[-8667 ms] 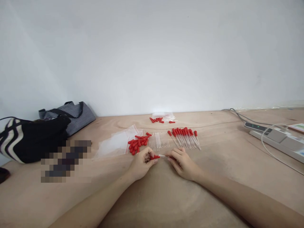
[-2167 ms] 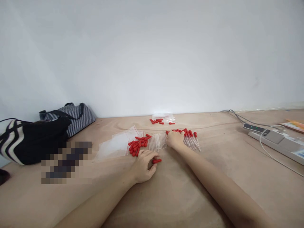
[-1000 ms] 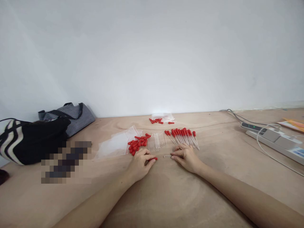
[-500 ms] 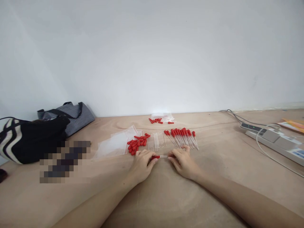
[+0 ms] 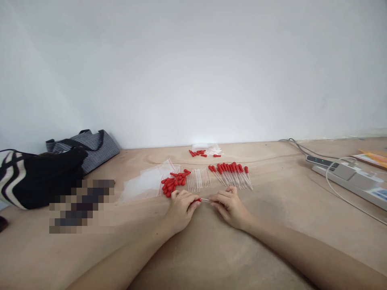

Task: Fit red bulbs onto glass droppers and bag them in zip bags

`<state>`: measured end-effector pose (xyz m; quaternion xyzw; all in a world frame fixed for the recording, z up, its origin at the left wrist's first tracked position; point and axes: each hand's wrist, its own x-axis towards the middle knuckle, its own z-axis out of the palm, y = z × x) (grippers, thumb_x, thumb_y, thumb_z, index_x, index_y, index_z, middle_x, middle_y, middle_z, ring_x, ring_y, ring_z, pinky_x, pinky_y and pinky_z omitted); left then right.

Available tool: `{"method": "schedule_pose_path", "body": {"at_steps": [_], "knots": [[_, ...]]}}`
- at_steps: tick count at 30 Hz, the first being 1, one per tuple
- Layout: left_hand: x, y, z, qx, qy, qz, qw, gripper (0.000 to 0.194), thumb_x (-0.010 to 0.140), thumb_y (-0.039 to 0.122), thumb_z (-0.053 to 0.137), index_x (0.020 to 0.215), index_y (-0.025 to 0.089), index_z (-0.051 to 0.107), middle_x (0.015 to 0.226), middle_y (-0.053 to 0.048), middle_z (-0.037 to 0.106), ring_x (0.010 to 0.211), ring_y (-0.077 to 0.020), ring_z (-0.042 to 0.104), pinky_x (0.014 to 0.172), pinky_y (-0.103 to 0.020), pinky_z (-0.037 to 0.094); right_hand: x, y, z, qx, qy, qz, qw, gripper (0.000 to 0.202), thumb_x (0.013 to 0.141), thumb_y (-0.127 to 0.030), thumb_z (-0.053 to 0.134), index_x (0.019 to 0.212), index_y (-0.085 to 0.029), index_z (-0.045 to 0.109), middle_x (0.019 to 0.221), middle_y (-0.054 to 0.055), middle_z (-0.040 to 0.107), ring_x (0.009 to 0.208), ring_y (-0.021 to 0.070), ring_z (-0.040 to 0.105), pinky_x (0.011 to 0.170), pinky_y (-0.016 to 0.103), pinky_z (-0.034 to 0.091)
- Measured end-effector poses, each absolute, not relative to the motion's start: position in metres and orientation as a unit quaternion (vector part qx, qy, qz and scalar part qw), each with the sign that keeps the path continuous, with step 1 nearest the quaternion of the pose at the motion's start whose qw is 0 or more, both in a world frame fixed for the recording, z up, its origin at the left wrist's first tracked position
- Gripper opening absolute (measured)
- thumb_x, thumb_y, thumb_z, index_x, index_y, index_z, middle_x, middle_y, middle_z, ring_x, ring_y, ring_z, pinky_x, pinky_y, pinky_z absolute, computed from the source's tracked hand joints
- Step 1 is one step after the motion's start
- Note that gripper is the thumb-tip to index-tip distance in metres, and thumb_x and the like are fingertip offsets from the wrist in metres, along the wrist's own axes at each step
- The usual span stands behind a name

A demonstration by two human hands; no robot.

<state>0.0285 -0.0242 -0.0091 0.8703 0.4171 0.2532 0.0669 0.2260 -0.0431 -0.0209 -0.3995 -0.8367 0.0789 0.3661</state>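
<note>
The bulbs (image 5: 173, 183) are red, the tubes (image 5: 198, 180) clear, the wood-grained counter (image 5: 211, 253) light brown. At left, one bag (image 5: 57, 173) is black with cream stripes; the farther bag (image 5: 101, 150) is finely striped dark and white.

Passage lies over the near tabletop (image 5: 208, 253); beyond, red bulbs (image 5: 174, 183), clear tubes (image 5: 198, 180) and red-capped tubes (image 5: 233, 174) block the way.

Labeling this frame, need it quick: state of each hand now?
Left hand: closed, holding a red bulb.
Right hand: closed, holding a clear tube.
</note>
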Motion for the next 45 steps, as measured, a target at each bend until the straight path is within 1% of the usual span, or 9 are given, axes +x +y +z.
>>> {"method": "schedule_pose_path", "body": {"at_steps": [4, 9, 15, 20, 24, 29, 37, 41, 45], "knots": [[0.028, -0.026, -0.007, 0.876, 0.4, 0.266, 0.047, 0.012, 0.083, 0.023, 0.048, 0.077, 0.021, 0.059, 0.074, 0.003, 0.065, 0.078, -0.0146, 0.053, 0.079, -0.036, 0.022, 0.226, -0.042, -0.021, -0.389, -0.842, 0.067, 0.367, 0.018, 0.084, -0.017, 0.043, 0.088, -0.02, 0.06, 0.074, 0.0, 0.062, 0.065, 0.0102, 0.049, 0.074, 0.031, 0.023], [0.028, -0.029, -0.006, 0.881, 0.379, 0.281, 0.029, 0.012, 0.083, 0.023, 0.048, 0.076, 0.021, 0.058, 0.073, 0.003, 0.065, 0.077, -0.0145, 0.052, 0.082, -0.038, 0.02, 0.227, -0.042, -0.022, -0.356, -0.856, 0.027, 0.373, 0.021, 0.083, -0.013, 0.04, 0.086, -0.018, 0.06, 0.072, 0.0, 0.06, 0.066, 0.0099, 0.05, 0.075, 0.031, 0.021], [0.029, -0.032, -0.007, 0.891, 0.359, 0.279, -0.001, 0.015, 0.084, 0.021, 0.045, 0.076, 0.021, 0.058, 0.073, 0.003, 0.064, 0.077, -0.0146, 0.052, 0.085, -0.039, 0.018, 0.229, -0.042, -0.018, -0.321, -0.873, -0.039, 0.364, 0.027, 0.077, -0.006, 0.036, 0.084, -0.016, 0.059, 0.067, -0.001, 0.058, 0.061, 0.0094, 0.048, 0.075, 0.032, 0.019], [0.031, -0.034, -0.007, 0.896, 0.338, 0.289, -0.021, 0.017, 0.084, 0.02, 0.043, 0.076, 0.021, 0.058, 0.071, 0.002, 0.064, 0.075, -0.014, 0.052, 0.086, -0.04, 0.018, 0.226, -0.043, -0.019, -0.34, -0.867, -0.061, 0.359, 0.022, 0.078, -0.009, 0.037, 0.079, -0.016, 0.058, 0.066, -0.001, 0.059, 0.058, 0.0092, 0.046, 0.074, 0.032, 0.018], [0.033, -0.036, -0.004, 0.893, 0.332, 0.303, -0.029, 0.016, 0.083, 0.022, 0.044, 0.073, 0.02, 0.057, 0.068, 0.003, 0.063, 0.073, -0.014, 0.053, 0.087, -0.04, 0.018, 0.222, -0.044, -0.021, -0.36, -0.862, -0.037, 0.354, 0.02, 0.08, -0.012, 0.037, 0.078, -0.016, 0.056, 0.064, -0.001, 0.059, 0.056, 0.0091, 0.044, 0.074, 0.032, 0.018], [0.034, -0.038, -0.003, 0.892, 0.328, 0.308, -0.038, 0.014, 0.081, 0.023, 0.047, 0.072, 0.02, 0.058, 0.067, 0.003, 0.064, 0.072, -0.014, 0.053, 0.086, -0.041, 0.018, 0.218, -0.045, -0.021, -0.379, -0.867, -0.003, 0.324, 0.022, 0.082, -0.013, 0.035, 0.077, -0.017, 0.056, 0.062, -0.001, 0.059, 0.056, 0.0093, 0.045, 0.076, 0.032, 0.017], [0.034, -0.033, -0.009, 0.891, 0.321, 0.319, -0.033, 0.015, 0.082, 0.026, 0.048, 0.073, 0.022, 0.059, 0.066, 0.004, 0.064, 0.072, -0.0142, 0.054, 0.089, -0.042, 0.015, 0.217, -0.041, -0.021, -0.393, -0.875, 0.028, 0.28, 0.024, 0.085, -0.015, 0.033, 0.075, -0.017, 0.055, 0.062, -0.002, 0.061, 0.055, 0.0082, 0.047, 0.077, 0.031, 0.018], [0.03, -0.029, -0.005, 0.886, 0.349, 0.303, -0.032, 0.012, 0.08, 0.033, 0.053, 0.079, 0.023, 0.06, 0.073, 0.003, 0.066, 0.077, -0.0154, 0.055, 0.091, -0.042, 0.014, 0.221, -0.038, -0.017, -0.394, -0.876, 0.055, 0.274, 0.025, 0.088, -0.018, 0.03, 0.082, -0.018, 0.055, 0.071, 0.0, 0.063, 0.06, 0.0091, 0.051, 0.075, 0.029, 0.021], [0.023, -0.028, -0.001, 0.876, 0.386, 0.29, -0.015, 0.011, 0.078, 0.032, 0.056, 0.074, 0.024, 0.061, 0.07, 0.004, 0.065, 0.077, -0.0153, 0.054, 0.089, -0.042, 0.016, 0.231, -0.036, -0.012, -0.375, -0.878, 0.081, 0.285, 0.021, 0.088, -0.027, 0.036, 0.093, -0.018, 0.054, 0.081, 0.002, 0.062, 0.07, 0.0111, 0.053, 0.073, 0.028, 0.025]]}}
